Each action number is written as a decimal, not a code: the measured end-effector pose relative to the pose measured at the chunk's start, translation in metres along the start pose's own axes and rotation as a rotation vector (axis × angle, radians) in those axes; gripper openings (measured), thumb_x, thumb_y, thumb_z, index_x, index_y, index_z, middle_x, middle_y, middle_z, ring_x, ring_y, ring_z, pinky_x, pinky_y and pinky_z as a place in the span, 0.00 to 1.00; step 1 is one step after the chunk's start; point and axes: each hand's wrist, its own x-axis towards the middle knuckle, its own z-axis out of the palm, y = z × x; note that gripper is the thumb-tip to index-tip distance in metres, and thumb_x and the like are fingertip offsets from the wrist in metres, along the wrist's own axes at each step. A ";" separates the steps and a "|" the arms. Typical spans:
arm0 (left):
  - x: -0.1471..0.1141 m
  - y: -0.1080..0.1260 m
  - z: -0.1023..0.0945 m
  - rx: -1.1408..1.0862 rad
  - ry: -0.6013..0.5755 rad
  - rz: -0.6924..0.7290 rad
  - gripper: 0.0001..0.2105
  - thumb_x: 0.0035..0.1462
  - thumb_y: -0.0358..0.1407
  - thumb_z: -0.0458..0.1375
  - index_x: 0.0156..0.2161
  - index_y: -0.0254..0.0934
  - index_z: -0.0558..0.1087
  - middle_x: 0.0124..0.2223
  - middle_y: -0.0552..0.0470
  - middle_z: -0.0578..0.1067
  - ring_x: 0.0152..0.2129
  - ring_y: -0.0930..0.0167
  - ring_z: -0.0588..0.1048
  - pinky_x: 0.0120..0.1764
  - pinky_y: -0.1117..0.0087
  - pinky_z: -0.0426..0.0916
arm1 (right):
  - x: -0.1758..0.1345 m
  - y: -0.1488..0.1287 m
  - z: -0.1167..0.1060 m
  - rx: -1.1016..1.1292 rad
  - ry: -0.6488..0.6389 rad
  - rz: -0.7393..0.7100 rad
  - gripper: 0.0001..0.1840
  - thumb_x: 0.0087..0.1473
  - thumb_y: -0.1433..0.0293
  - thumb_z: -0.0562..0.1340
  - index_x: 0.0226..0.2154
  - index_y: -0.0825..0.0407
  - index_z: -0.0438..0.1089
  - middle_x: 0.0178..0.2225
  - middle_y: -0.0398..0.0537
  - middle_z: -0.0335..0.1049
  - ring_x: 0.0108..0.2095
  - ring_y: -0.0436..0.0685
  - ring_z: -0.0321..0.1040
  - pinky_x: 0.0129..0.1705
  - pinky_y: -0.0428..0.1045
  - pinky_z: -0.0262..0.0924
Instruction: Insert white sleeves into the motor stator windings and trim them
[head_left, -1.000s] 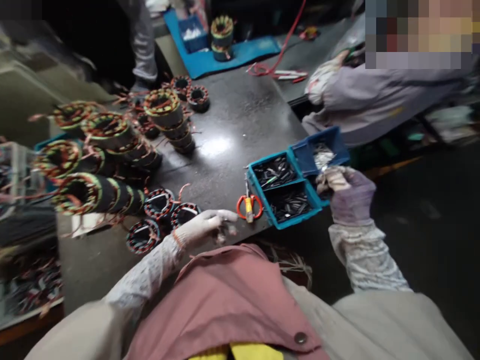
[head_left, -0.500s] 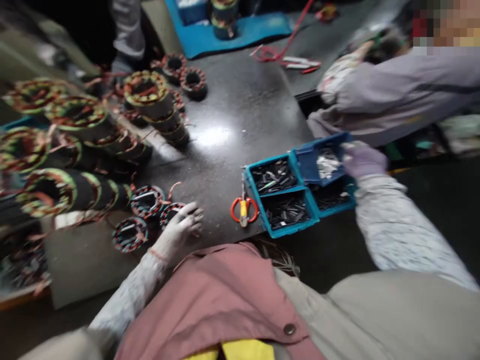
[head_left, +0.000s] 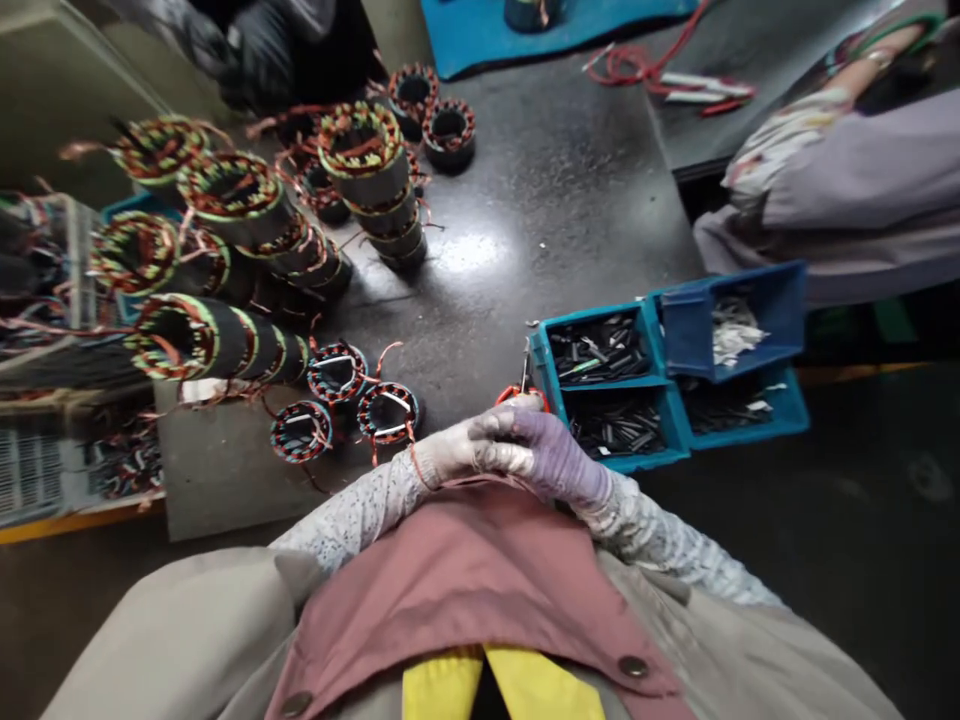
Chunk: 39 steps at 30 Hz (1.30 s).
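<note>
**Left hand (head_left: 454,450) meets right hand (head_left: 564,452) at the table (head_left: 592,215) edge**

We have both gloved hands together, fingers curled and overlapping; we cannot tell whether they pinch anything. Taking them as the dial's centre, we see a red-handled tool (head_left: 508,392) at 12 o'clock, just beyond and partly hidden by the fingers. Small wound rings (head_left: 365,414) sit between 9 and 10 o'clock, ring stacks (head_left: 232,338) farther off at 10. Between 2 and 3 we have teal bins (head_left: 639,462) of black pieces, with a dark-blue bin (head_left: 688,335) of white pieces over their far right compartment. A co-worker's sleeve (head_left: 855,170) shows at 2.
</note>
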 end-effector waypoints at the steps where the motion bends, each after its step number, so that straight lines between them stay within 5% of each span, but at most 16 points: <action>1: 0.003 -0.002 0.003 0.008 -0.011 -0.011 0.39 0.40 0.36 0.72 0.59 0.36 0.64 0.56 0.39 0.69 0.52 0.55 0.68 0.51 0.57 0.67 | -0.001 0.002 0.004 0.048 0.056 0.022 0.13 0.44 0.60 0.69 0.30 0.51 0.76 0.31 0.46 0.76 0.34 0.54 0.73 0.39 0.50 0.69; 5: 0.009 -0.014 0.004 -0.210 -0.019 0.022 0.40 0.40 0.49 0.70 0.59 0.41 0.64 0.58 0.42 0.67 0.53 0.56 0.68 0.50 0.60 0.67 | -0.020 0.000 -0.022 0.104 0.483 0.125 0.13 0.42 0.60 0.69 0.24 0.52 0.72 0.25 0.43 0.72 0.25 0.51 0.69 0.28 0.47 0.67; 9: 0.005 -0.020 -0.010 -0.382 0.087 0.046 0.40 0.37 0.56 0.69 0.56 0.47 0.66 0.61 0.46 0.63 0.53 0.61 0.66 0.49 0.61 0.67 | -0.041 -0.025 -0.106 -0.074 1.018 0.016 0.09 0.43 0.65 0.68 0.25 0.52 0.70 0.22 0.40 0.68 0.19 0.47 0.63 0.23 0.45 0.62; 11: 0.002 -0.019 -0.015 -0.394 0.117 0.023 0.38 0.37 0.53 0.70 0.55 0.47 0.67 0.61 0.46 0.63 0.53 0.62 0.66 0.48 0.63 0.67 | -0.045 -0.037 -0.141 -0.164 1.116 0.007 0.10 0.43 0.64 0.68 0.27 0.53 0.71 0.20 0.40 0.67 0.20 0.48 0.63 0.24 0.46 0.64; 14: 0.003 -0.017 -0.011 -0.394 0.045 -0.020 0.41 0.35 0.51 0.72 0.56 0.46 0.66 0.60 0.44 0.64 0.52 0.61 0.66 0.46 0.65 0.67 | -0.040 -0.038 -0.142 -0.244 0.791 0.079 0.17 0.45 0.62 0.68 0.39 0.51 0.74 0.33 0.46 0.75 0.26 0.51 0.69 0.29 0.49 0.67; 17: 0.010 -0.018 0.001 -0.396 -0.065 -0.007 0.44 0.32 0.51 0.73 0.57 0.44 0.66 0.58 0.43 0.66 0.52 0.60 0.67 0.47 0.64 0.67 | -0.027 -0.020 -0.088 -0.171 0.259 0.166 0.25 0.45 0.62 0.69 0.48 0.49 0.72 0.41 0.48 0.76 0.33 0.54 0.72 0.38 0.51 0.70; 19: 0.014 -0.020 0.007 -0.365 -0.081 0.029 0.39 0.34 0.51 0.72 0.53 0.40 0.69 0.54 0.42 0.69 0.49 0.61 0.69 0.48 0.64 0.66 | -0.018 -0.006 -0.049 -0.081 0.111 0.137 0.23 0.45 0.62 0.69 0.45 0.50 0.74 0.41 0.48 0.76 0.38 0.56 0.73 0.43 0.53 0.69; 22: 0.017 -0.024 0.010 -0.350 -0.055 0.040 0.34 0.35 0.51 0.72 0.47 0.36 0.72 0.47 0.43 0.72 0.41 0.66 0.72 0.45 0.66 0.67 | -0.013 0.007 -0.019 -0.091 0.215 0.079 0.11 0.45 0.64 0.68 0.34 0.50 0.77 0.35 0.47 0.77 0.37 0.56 0.74 0.44 0.52 0.69; 24: 0.015 -0.025 0.006 -0.407 -0.017 0.007 0.38 0.32 0.53 0.72 0.49 0.38 0.70 0.48 0.44 0.71 0.39 0.67 0.72 0.43 0.66 0.67 | -0.016 0.009 -0.025 -0.132 0.336 0.122 0.08 0.45 0.64 0.67 0.29 0.51 0.77 0.30 0.47 0.77 0.32 0.55 0.74 0.39 0.52 0.71; 28: 0.009 -0.025 -0.012 -0.524 0.199 0.028 0.40 0.32 0.55 0.71 0.51 0.42 0.69 0.55 0.44 0.68 0.48 0.63 0.69 0.47 0.62 0.66 | -0.038 -0.006 -0.082 -0.201 0.705 0.208 0.09 0.44 0.63 0.68 0.29 0.51 0.76 0.24 0.44 0.74 0.20 0.51 0.69 0.23 0.47 0.66; 31: 0.010 -0.026 -0.018 -0.504 0.250 0.017 0.39 0.31 0.54 0.72 0.50 0.43 0.70 0.56 0.45 0.67 0.48 0.63 0.68 0.46 0.64 0.66 | -0.052 -0.024 -0.123 -0.290 0.975 0.142 0.09 0.45 0.64 0.68 0.31 0.51 0.75 0.25 0.43 0.73 0.22 0.51 0.70 0.25 0.47 0.67; 33: 0.014 -0.025 -0.013 -0.483 0.144 -0.028 0.40 0.31 0.53 0.72 0.52 0.44 0.69 0.56 0.45 0.67 0.47 0.65 0.68 0.43 0.67 0.67 | -0.054 -0.030 -0.133 -0.378 0.868 0.119 0.10 0.48 0.63 0.66 0.35 0.49 0.75 0.31 0.46 0.75 0.28 0.54 0.73 0.31 0.50 0.69; 36: 0.020 -0.024 -0.004 -0.433 0.022 -0.072 0.40 0.36 0.48 0.73 0.56 0.44 0.67 0.55 0.45 0.68 0.47 0.66 0.69 0.44 0.68 0.67 | -0.047 -0.023 -0.127 -0.692 0.494 0.081 0.14 0.53 0.65 0.62 0.43 0.47 0.74 0.44 0.49 0.75 0.44 0.58 0.73 0.47 0.54 0.68; 39: 0.018 -0.027 -0.003 -0.320 0.140 -0.107 0.31 0.42 0.38 0.72 0.54 0.39 0.69 0.49 0.46 0.73 0.43 0.68 0.73 0.47 0.68 0.65 | -0.023 0.001 -0.126 -1.139 0.344 0.192 0.16 0.57 0.68 0.56 0.46 0.49 0.74 0.46 0.53 0.73 0.46 0.60 0.71 0.46 0.54 0.66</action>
